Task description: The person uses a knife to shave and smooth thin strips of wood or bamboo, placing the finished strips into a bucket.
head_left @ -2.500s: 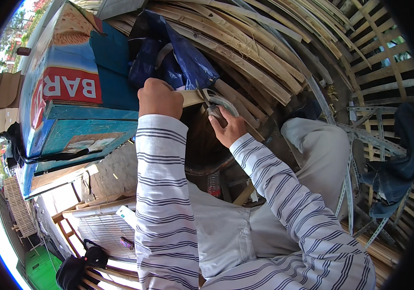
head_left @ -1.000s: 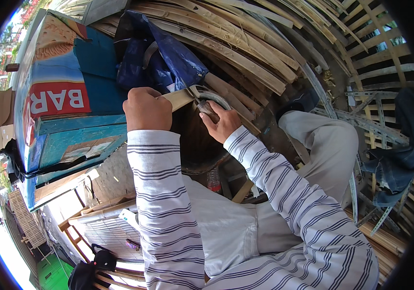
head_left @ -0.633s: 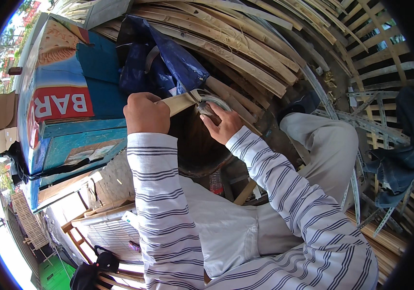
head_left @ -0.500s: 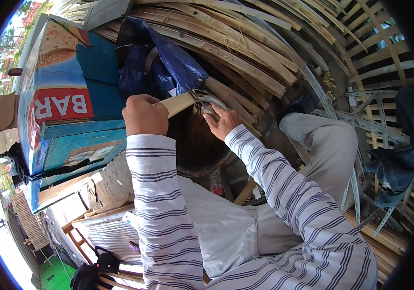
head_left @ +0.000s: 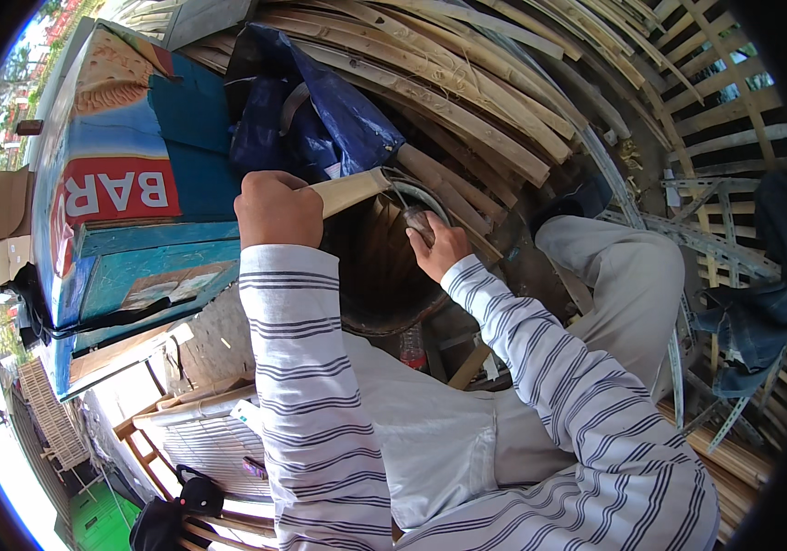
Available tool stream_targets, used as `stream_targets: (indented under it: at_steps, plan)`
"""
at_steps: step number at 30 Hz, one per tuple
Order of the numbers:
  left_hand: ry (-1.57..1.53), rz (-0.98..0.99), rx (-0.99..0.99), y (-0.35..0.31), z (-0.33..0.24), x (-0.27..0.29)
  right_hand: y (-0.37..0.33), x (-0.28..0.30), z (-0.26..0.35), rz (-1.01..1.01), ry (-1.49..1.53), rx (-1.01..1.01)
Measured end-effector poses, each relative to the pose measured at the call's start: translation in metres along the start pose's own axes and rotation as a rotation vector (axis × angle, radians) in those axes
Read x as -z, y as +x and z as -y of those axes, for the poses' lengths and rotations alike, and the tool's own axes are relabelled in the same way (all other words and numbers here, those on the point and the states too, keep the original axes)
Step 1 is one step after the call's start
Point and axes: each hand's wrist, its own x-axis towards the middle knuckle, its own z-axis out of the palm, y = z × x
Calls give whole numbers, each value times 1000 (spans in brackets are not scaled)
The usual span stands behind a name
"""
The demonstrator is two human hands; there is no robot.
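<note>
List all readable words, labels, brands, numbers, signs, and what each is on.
Painted box, red panel: large white capitals, upside down; legible, but wording not copied here.
Plastic bottle: any print on the red part is too small to read.
Pale strip and wooden-handled tool in the hands: no lettering visible.
Elsewhere: any print is too small or blurred.

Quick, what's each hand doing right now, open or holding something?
Left hand: closed, holding a pale wooden strip.
Right hand: closed, holding a wooden-handled bladed tool.
</note>
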Motion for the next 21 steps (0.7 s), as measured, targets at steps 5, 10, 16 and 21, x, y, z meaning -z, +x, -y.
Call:
stream_targets:
  at_steps: [5,10,16,21]
  plan:
    - [-128,86,91,-4,12,4,-2,10,17,-176,272,-23]
    - [-657,165,279,-31,98,-16,5,63,42,-341,591,85]
    - [-1349,570,528,-97,147,-91,-29,180,58,68,804,-68]
    - [-1338,924,529,-105,140,-160,-33,164,-13,-131,413,-99]
